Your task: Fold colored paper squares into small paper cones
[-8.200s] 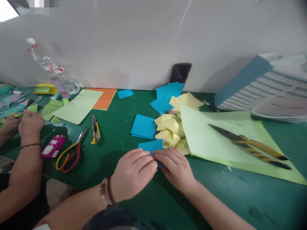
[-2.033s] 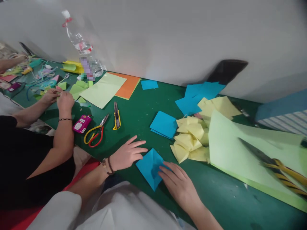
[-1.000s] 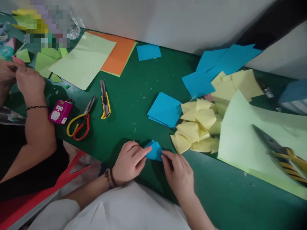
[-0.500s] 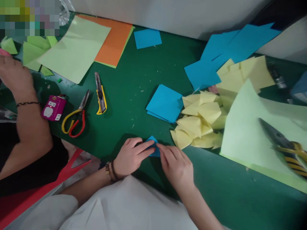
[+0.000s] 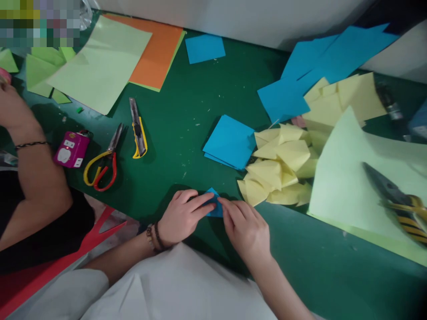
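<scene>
A small folded piece of blue paper (image 5: 216, 210) lies on the green table near its front edge. My left hand (image 5: 183, 215) rests on its left part, with the index and middle fingers stretched out over it and apart. At its right side, my right hand (image 5: 247, 229) pinches the paper between thumb and forefinger. Beyond the hands sits a stack of blue squares (image 5: 230, 141). Folded yellow paper pieces (image 5: 278, 162) are heaped right beside that stack.
Scissors (image 5: 105, 160), a yellow cutter (image 5: 138, 129) and a purple box (image 5: 72, 149) lie left, near another person's arm (image 5: 36, 151). Green and orange sheets (image 5: 155, 58) lie at the back left. Black-and-yellow scissors (image 5: 396, 195) rest on pale green paper (image 5: 343, 178) at right.
The view has shifted slightly. My hands keep nearly the same position on the small blue paper. The other person's hand at the left has moved a little.
</scene>
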### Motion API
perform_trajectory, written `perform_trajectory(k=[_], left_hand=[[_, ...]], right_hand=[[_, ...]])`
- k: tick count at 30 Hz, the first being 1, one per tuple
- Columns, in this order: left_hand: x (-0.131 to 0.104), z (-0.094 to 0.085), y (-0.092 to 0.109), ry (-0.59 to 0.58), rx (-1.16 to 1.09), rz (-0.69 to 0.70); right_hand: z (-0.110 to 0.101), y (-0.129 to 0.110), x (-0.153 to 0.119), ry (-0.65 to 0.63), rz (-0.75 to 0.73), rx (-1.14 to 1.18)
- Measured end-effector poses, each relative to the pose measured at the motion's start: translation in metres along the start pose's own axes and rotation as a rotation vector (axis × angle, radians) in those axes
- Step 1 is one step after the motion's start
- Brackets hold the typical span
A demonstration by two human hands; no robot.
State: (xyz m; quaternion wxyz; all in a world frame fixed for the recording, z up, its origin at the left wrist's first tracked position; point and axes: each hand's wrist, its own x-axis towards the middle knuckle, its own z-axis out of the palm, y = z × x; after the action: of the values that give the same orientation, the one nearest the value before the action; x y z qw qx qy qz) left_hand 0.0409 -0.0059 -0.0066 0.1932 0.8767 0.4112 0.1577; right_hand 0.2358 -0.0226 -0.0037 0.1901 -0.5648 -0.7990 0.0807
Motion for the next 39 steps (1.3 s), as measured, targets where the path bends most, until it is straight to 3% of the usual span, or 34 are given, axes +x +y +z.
perform_trajectory(k=[39], left_hand=[[0.0039, -0.0074, -0.0026, -0.104, -0.099, -0.054]], right_hand=[[0.0034, -0.0008, 0.0001, 0.015, 0.019, -0.001]])
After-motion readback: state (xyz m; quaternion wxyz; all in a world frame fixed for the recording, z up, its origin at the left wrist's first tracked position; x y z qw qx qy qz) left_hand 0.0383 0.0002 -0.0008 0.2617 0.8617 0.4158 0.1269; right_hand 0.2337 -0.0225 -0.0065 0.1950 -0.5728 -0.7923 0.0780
